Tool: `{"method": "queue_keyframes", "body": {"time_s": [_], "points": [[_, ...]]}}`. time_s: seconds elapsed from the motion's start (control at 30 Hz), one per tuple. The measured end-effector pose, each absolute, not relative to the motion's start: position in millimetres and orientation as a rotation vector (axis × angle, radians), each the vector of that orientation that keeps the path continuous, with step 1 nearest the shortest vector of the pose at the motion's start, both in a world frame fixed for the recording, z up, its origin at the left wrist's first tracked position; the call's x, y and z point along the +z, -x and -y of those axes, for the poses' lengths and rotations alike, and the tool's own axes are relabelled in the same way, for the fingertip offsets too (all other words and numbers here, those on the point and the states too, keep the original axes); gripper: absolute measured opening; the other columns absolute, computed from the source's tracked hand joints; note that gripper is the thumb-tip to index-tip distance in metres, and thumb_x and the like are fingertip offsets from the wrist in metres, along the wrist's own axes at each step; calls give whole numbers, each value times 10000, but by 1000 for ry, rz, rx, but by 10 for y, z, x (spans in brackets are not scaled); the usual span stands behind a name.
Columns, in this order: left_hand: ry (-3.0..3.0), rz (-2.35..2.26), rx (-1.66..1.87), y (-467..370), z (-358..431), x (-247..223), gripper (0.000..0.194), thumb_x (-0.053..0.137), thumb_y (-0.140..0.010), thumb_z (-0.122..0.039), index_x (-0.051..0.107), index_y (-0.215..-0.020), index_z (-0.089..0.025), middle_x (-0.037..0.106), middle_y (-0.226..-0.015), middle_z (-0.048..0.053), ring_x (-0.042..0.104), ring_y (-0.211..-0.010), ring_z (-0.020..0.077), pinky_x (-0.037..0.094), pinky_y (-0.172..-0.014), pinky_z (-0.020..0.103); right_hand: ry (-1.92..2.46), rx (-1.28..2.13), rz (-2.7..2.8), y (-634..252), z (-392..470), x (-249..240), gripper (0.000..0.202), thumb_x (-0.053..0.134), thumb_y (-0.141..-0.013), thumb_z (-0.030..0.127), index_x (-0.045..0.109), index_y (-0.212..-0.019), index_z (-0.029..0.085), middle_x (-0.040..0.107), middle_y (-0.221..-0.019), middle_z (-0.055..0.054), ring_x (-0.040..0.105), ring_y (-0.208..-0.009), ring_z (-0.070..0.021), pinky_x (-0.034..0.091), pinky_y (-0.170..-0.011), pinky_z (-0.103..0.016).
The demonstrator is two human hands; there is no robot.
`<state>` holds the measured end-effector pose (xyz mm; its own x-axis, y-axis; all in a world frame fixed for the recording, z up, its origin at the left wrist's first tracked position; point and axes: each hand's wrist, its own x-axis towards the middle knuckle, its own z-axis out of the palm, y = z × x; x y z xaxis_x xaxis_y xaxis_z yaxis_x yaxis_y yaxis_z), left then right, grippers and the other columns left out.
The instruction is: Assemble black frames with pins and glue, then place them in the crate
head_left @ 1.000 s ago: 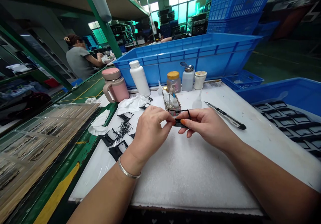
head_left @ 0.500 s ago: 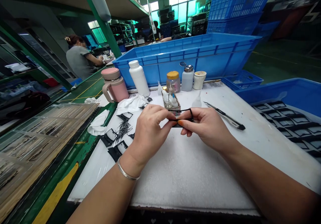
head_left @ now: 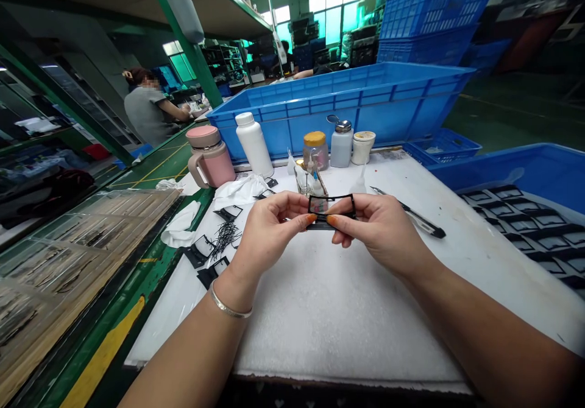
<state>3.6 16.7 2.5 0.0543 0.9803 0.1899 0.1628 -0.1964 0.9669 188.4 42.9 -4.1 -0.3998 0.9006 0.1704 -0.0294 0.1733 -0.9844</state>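
Observation:
Both hands hold one small black plastic frame point(head_left: 331, 200) above the white foam-covered worktop. My left hand point(head_left: 274, 228) pinches its left end, thumb on the near edge. Its right end is gripped by my right hand point(head_left: 379, 222), thumb also on the near edge and fingers behind. The frame's window opening faces me. To the left lie several similar black frames point(head_left: 214, 271) and a heap of thin black strips point(head_left: 225, 235). A black-and-silver utility knife point(head_left: 418, 218) rests right of my right hand.
A large blue crate point(head_left: 356, 100) stands behind a pink mug point(head_left: 212, 158), white bottle point(head_left: 254, 146), yellow-lidded jar point(head_left: 315, 149) and pump bottle point(head_left: 342, 146). On the right, a blue bin point(head_left: 539, 170) holds rows of black frames. Another person point(head_left: 148, 106) sits at far left.
My left hand has shifted its grip, moving its thumb onto the near edge at the left end. The black frame now shows its opening more squarely toward me.

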Motion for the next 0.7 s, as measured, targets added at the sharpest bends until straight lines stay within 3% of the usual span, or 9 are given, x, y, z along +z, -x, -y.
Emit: {"method": "queue_keyframes", "body": {"time_s": [0.2,0.53,0.7], "points": [[-1547,-1271,1301,-42,-150,26,184,729,-768,-288,673,-843,-130,679,-776,53,609,-667,140,476,-594,223,859,1422,1583,-1876,-433,-54,128,706,-776,241,686,-822,123,669,-626,-23,639,-534,-118,510,-509,-213],[-1625,-1328,1342,-59,-141,39,121,704,-790,-250,663,-837,-146,650,-711,14,580,-642,117,452,-566,200,841,1465,1577,-1875,-453,-74,172,683,-775,206,680,-926,125,704,-647,-37,671,-585,-141,529,-562,-236],[-1646,-1331,1354,-68,-128,39,92,691,-799,-230,666,-830,-147,661,-750,19,594,-665,122,455,-580,205,848,1453,1575,-1871,-451,-71,136,678,-760,185,687,-884,131,693,-642,-25,669,-577,-141,528,-558,-236]]}}
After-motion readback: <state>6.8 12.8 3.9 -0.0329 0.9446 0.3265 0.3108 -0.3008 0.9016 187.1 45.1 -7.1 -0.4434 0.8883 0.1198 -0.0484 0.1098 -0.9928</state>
